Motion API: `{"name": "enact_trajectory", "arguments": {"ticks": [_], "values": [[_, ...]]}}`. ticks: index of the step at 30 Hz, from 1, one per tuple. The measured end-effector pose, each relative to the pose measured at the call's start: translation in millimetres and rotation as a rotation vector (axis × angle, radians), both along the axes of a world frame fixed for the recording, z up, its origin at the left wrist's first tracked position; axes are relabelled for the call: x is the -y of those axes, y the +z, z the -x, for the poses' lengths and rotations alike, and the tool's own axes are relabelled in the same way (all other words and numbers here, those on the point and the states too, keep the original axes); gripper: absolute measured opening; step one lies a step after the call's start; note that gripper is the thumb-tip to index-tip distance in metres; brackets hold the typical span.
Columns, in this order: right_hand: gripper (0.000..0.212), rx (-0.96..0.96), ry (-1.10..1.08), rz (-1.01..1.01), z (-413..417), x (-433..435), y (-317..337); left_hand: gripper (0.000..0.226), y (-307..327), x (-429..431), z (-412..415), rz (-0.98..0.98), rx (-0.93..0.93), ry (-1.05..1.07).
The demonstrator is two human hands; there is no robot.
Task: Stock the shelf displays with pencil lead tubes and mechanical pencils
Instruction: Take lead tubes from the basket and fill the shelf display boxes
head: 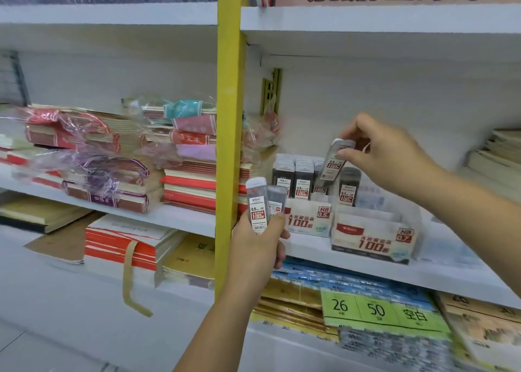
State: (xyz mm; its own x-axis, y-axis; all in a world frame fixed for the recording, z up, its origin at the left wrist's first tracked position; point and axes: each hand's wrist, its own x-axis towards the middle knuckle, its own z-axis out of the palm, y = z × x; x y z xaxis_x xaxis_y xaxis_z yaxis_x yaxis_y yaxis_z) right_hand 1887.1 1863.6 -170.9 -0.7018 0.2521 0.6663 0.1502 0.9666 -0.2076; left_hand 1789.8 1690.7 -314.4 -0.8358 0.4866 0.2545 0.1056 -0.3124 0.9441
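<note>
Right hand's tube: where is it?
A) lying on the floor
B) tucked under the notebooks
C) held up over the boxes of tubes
C: the right hand pinches the tube near its top, up in the air over the boxes on the shelf.

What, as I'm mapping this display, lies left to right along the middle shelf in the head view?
Wrapped notebook stacks → yellow post → left hand gripping lead tubes → HB 0.5 display box → HB 0.7 display box → book pile. The right hand, pinching one tube, hangs above the boxes, so is left out.
</note>
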Motion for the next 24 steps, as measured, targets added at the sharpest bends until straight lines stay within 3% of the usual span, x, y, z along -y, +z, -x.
{"name": "enact_trajectory", "arguments": {"ticks": [5,8,10,16,20,24], "values": [[0.015,0.174,-0.040,-0.062,27,-8,-8,0.010,-4,-4,9,-0.028,0.025,-0.056],[0.013,0.171,-0.085,-0.058,36,-16,-19,0.014,-7,-2,11,-0.061,0.058,-0.126],[0.013,0.142,-0.126,-0.183,38,-20,-26,0.013,-9,-1,12,-0.072,0.067,-0.168],[0.031,0.107,-0.250,-0.352,32,-18,-32,0.018,-12,4,15,-0.073,0.051,-0.229],[0.035,-0.034,-0.027,-0.164,12,18,-44,0.019,-10,6,12,-0.073,0.030,-0.248],[0.031,0.051,0.222,0.336,6,49,-63,0.017,-9,4,6,-0.089,0.014,-0.297]]}}
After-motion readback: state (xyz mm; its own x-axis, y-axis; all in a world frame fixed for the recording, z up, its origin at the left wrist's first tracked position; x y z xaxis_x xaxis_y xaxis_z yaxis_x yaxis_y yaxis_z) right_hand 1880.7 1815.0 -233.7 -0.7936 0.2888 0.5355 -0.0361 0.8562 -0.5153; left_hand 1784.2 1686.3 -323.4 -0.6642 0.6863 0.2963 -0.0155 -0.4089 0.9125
